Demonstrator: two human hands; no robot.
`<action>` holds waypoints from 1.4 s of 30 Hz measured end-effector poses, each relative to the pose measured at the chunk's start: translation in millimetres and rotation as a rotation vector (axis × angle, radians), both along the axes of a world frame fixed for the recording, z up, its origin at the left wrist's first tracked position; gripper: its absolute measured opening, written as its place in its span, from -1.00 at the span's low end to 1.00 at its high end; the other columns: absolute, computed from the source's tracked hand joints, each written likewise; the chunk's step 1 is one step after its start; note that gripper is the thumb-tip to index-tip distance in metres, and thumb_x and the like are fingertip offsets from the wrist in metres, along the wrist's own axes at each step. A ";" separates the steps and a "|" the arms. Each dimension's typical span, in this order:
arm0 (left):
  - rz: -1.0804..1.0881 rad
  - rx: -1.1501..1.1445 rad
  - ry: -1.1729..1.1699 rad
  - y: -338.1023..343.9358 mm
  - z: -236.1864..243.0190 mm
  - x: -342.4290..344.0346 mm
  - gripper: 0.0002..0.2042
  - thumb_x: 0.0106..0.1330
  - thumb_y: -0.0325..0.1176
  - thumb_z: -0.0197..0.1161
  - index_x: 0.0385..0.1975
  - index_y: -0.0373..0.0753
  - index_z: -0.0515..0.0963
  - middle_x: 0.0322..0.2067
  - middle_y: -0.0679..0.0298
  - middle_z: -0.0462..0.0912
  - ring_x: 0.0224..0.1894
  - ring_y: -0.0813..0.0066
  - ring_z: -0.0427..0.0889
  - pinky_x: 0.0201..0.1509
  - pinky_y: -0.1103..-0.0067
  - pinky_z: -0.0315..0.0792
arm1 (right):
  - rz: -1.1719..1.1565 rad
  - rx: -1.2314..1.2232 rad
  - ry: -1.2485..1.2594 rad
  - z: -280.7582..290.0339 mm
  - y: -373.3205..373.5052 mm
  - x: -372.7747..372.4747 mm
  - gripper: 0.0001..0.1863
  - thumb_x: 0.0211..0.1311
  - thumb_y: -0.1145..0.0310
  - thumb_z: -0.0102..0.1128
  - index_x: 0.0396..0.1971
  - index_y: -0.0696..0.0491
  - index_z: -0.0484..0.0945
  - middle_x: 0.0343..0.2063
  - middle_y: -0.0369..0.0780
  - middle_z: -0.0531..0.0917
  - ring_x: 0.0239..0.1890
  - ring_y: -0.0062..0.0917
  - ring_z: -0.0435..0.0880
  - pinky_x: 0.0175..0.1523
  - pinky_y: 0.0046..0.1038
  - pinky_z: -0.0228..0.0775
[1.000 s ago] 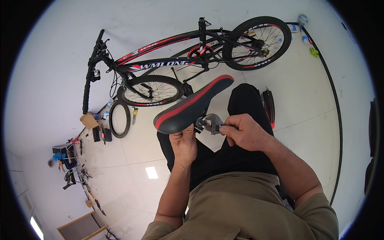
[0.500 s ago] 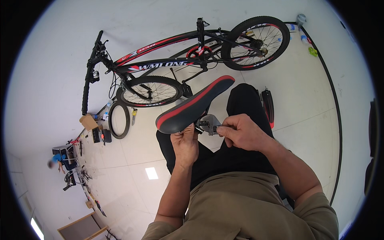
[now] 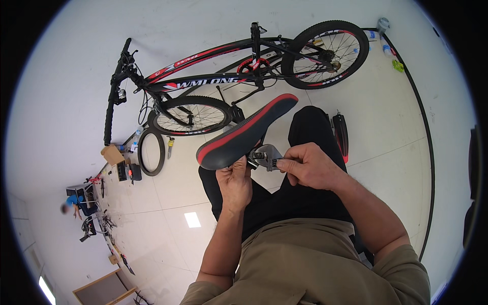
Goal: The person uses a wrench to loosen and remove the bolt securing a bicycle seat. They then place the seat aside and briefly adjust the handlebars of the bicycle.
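Note:
A black bicycle saddle [image 3: 239, 138] with a red stripe is held tilted over my lap, its narrow nose pointing up and right. My left hand [image 3: 235, 185] is closed on the saddle's wide rear end from below, the thumb near the clamp. In my right hand [image 3: 309, 166] is an adjustable wrench [image 3: 268, 156], its grey head at the clamp bolt under the saddle. My thumb and fingers pinch the wrench close to its adjusting screw. The palm hides most of the wrench's handle.
A black and red bicycle [image 3: 203, 81] without a saddle stands by the wall ahead. A loose tyre [image 3: 151, 152], a cardboard box [image 3: 113, 155] and tools lie to the left. A black-red mudguard [image 3: 340, 136] lies right of my knee. A person [image 3: 72, 203] sits far left.
The saddle has shifted very slightly up and left. Both hands keep their holds, and the wrench head stays at the clamp.

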State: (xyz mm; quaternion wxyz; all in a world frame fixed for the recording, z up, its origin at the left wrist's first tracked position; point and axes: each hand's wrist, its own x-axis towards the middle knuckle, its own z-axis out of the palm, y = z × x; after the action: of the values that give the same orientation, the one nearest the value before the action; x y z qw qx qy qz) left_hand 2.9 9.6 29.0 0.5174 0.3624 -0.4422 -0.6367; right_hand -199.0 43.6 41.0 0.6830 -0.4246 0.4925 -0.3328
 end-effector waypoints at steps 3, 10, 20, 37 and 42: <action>0.023 -0.027 0.015 1.8 -0.1 -1.0 -0.74 0.52 -0.45 0.02 0.11 -0.38 0.48 0.03 0.03 0.64 0.10 0.30 0.61 0.23 0.36 0.46 | -0.014 -0.011 -0.013 -1.1 0.5 1.4 -0.72 0.40 0.30 0.20 -0.44 0.20 0.61 -0.72 -0.30 0.56 -0.71 -0.77 0.36 -0.58 -0.63 0.18; 0.084 -0.031 0.055 8.3 -2.9 -5.1 -0.74 0.51 -0.46 0.06 0.13 -0.35 0.48 0.04 0.17 0.62 0.00 0.45 0.61 0.07 0.48 0.51 | -0.050 0.046 -0.100 0.0 1.3 3.2 -0.67 0.38 0.25 0.23 -0.45 0.23 0.64 -0.71 -0.29 0.59 -0.68 -0.74 0.44 -0.54 -0.60 0.26; 0.351 0.013 -0.110 26.4 -3.6 -29.6 -0.86 0.51 -0.46 0.09 -0.07 -0.35 0.52 -0.17 0.28 0.61 -0.17 0.59 0.56 -0.08 0.59 0.51 | -0.317 0.396 -0.530 -4.7 26.6 46.2 -0.67 0.47 0.20 0.12 -0.44 0.12 0.50 -0.66 -0.28 0.53 -0.77 -0.70 0.35 -0.70 -0.61 0.13; 0.180 -0.018 0.070 6.7 -1.7 1.8 -0.74 0.55 -0.45 -0.07 0.09 -0.37 0.49 0.04 0.07 0.62 0.00 0.36 0.63 -0.08 0.38 0.65 | -0.060 -0.083 0.007 -3.4 12.3 22.9 -0.66 0.39 0.28 0.16 -0.51 0.24 0.58 -0.74 -0.25 0.57 -0.66 -0.69 0.50 -0.50 -0.54 0.32; 0.127 -0.028 0.052 10.7 2.0 -0.2 -0.73 0.54 -0.41 -0.01 0.12 -0.36 0.47 0.06 0.04 0.61 0.13 0.27 0.59 0.23 0.29 0.47 | -0.069 -0.125 -0.016 -8.1 12.0 22.1 -0.66 0.39 0.29 0.16 -0.52 0.24 0.58 -0.74 -0.25 0.57 -0.66 -0.68 0.51 -0.49 -0.52 0.33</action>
State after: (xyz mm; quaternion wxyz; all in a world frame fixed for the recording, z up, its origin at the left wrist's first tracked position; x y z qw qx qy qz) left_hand 2.7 20.2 31.0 0.5732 0.3656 -0.4136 -0.6056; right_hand -177.0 55.6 32.8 0.6472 -0.4462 0.4798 -0.3896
